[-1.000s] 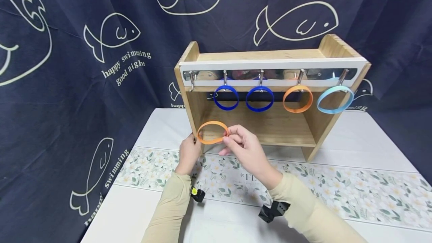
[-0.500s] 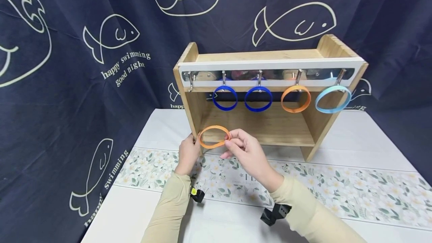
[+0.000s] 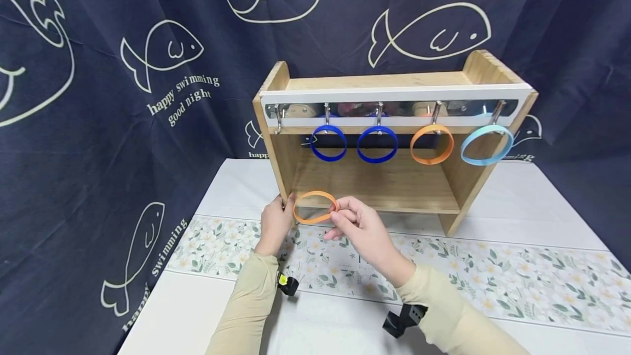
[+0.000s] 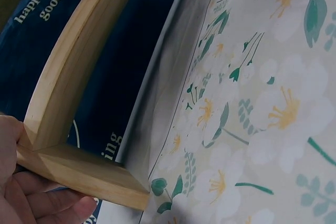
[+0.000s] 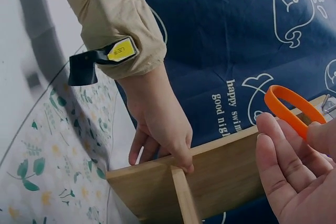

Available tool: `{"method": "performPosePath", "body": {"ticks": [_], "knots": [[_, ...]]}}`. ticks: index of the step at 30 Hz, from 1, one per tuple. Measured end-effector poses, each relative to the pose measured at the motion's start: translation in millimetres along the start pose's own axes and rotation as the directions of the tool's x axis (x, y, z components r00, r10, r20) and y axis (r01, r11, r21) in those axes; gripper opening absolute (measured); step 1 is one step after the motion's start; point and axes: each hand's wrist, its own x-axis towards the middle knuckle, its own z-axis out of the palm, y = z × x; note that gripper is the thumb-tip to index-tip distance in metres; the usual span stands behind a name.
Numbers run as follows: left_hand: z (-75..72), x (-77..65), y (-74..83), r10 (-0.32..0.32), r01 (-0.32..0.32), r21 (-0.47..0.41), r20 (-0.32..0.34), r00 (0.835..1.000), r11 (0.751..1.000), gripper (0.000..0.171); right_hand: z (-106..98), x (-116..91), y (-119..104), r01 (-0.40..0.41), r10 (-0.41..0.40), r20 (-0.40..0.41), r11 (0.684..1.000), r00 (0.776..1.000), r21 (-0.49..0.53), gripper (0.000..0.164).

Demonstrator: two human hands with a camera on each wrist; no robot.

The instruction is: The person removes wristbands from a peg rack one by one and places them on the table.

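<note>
My right hand [image 3: 367, 234] pinches an orange silicone wristband [image 3: 309, 221] by its right edge, thumb against fingers. The band hangs in front of the lower left of a small wooden shelf [image 3: 379, 179], its loop spread wide. In the right wrist view, the orange band [image 5: 286, 114] rises above the fingers. My left hand [image 3: 274, 224] grips the shelf's left side panel near the bottom. The left wrist view shows fingers [image 4: 58, 203] under the panel's wooden edge [image 4: 89, 177].
Along the shelf's front rail, two dark blue wristbands [image 3: 329, 159], another orange wristband [image 3: 432, 161] and a light blue wristband [image 3: 480, 162] hang from metal hooks. The leftmost hook [image 3: 279, 119] is bare. A dark fish-print curtain [image 3: 197, 125] hangs behind; a floral cloth [image 3: 532, 284] covers the table.
My right hand has moved slightly down and right with the orange wristband. The left hand stays on the shelf's side, and the hung bands keep their places.
</note>
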Motion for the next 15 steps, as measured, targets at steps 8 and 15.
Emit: {"method": "performPosePath", "body": {"ticks": [8,15], "knots": [[0.6,0.3,-1.5,0.021,-0.021,-0.01,0.0,1.0,1.0,0.041,0.7,-3.5,5.6,-0.026,0.027,0.001,0.999,1.0,-0.023,0.022],[-0.3,-0.4,-0.1,0.013,-0.013,-0.011,0.003,1.0,1.0,0.042,0.6,-5.9,11.9,-0.04,0.04,-0.005,0.999,0.999,-0.02,0.023]]}}
